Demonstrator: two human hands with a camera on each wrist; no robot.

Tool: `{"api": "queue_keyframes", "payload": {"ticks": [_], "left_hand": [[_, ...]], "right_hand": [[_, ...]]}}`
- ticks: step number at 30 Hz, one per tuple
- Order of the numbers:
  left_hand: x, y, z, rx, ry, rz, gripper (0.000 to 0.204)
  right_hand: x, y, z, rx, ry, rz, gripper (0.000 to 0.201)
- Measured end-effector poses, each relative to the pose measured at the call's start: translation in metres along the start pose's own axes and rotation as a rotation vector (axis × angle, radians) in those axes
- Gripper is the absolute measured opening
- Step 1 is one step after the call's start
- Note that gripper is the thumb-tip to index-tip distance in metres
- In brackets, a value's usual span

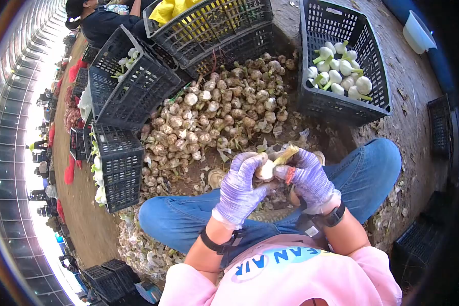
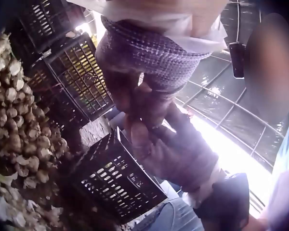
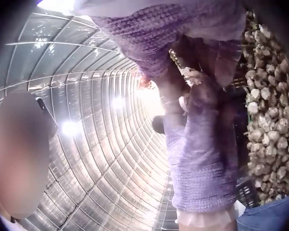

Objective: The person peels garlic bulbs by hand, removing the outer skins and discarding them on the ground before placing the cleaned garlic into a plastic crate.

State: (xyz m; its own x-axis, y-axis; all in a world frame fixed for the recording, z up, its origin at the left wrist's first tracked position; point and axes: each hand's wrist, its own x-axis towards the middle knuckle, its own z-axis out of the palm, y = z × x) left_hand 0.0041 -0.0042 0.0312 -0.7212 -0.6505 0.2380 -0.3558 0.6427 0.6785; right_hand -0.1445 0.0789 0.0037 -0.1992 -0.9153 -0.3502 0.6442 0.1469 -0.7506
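In the middle of the head view, the left hand (image 1: 238, 188) and the right hand (image 1: 308, 176) wear purple gloves. Both hands hold one garlic bulb (image 1: 266, 168) between them, fingers curled around it, just above the lap. The blue jeans (image 1: 364, 176) show knees on both sides. Past the hands, a big pile of garlic (image 1: 214, 117) lies on the ground. A black crate (image 1: 341, 104) at the upper right holds clean white bulbs (image 1: 339, 74). More black crates (image 1: 122, 168) stand on the left. At the top left, another person (image 1: 99, 18) in dark clothes sits by a crate
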Motion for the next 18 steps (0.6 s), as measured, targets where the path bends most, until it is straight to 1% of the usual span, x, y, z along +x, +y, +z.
{"api": "queue_keyframes", "payload": {"ticks": [1,3,4,5,7,8,9,11,12,13,15,16,17,18], "left_hand": [[-0.001,-0.001,0.001,-0.001,-0.002,-0.002,0.058],[-0.005,-0.004,0.003,-1.204,-0.119,-0.537,0.057],[-0.003,-0.008,-0.003,-1.245,-0.198,-0.531,0.052],[-0.003,-0.012,-0.001,-1.245,-0.200,-0.535,0.052],[-0.005,-0.024,0.005,-1.130,-0.166,-0.666,0.048],[-0.006,-0.025,0.016,-1.105,-0.115,-0.414,0.043],[-0.008,-0.025,0.022,-1.107,-0.124,-0.415,0.043],[-0.013,-0.023,0.027,-0.969,0.114,-0.481,0.041],[-0.009,-0.011,0.021,-0.860,0.155,-0.443,0.040],[-0.008,-0.010,0.021,-0.860,0.156,-0.443,0.040],[-0.006,-0.007,0.027,-0.208,0.231,0.047,0.041],[-0.002,0.006,0.032,-0.217,0.254,0.011,0.040],[-0.002,0.003,0.032,-0.212,0.257,0.008,0.040],[0.000,-0.001,0.032,-0.623,0.240,-0.237,0.041]], "right_hand": [[-0.001,-0.001,0.001,0.001,0.001,0.002,0.028],[-0.004,-0.006,0.002,0.018,-0.076,-0.116,0.022],[0.000,0.000,-0.007,-0.236,-0.081,-0.143,0.022],[-0.001,0.001,-0.007,-0.234,-0.079,-0.140,0.022],[0.000,0.003,-0.002,0.259,-0.142,-0.111,0.024],[-0.004,0.006,0.000,0.016,0.033,-0.091,0.025],[-0.005,0.004,0.003,0.018,0.042,-0.092,0.025],[-0.006,-0.003,0.010,-0.043,0.147,-0.081,0.024],[-0.002,0.001,0.005,-0.054,0.151,-0.073,0.022],[-0.001,0.003,0.005,-0.054,0.150,-0.073,0.022],[-0.001,0.007,0.005,-0.071,0.086,-0.126,0.022],[0.000,0.015,0.007,-0.126,0.056,-0.208,0.024],[-0.001,0.017,0.008,-0.124,0.051,-0.205,0.024],[-0.001,0.017,0.006,-0.073,-0.029,-0.190,0.024]]}}
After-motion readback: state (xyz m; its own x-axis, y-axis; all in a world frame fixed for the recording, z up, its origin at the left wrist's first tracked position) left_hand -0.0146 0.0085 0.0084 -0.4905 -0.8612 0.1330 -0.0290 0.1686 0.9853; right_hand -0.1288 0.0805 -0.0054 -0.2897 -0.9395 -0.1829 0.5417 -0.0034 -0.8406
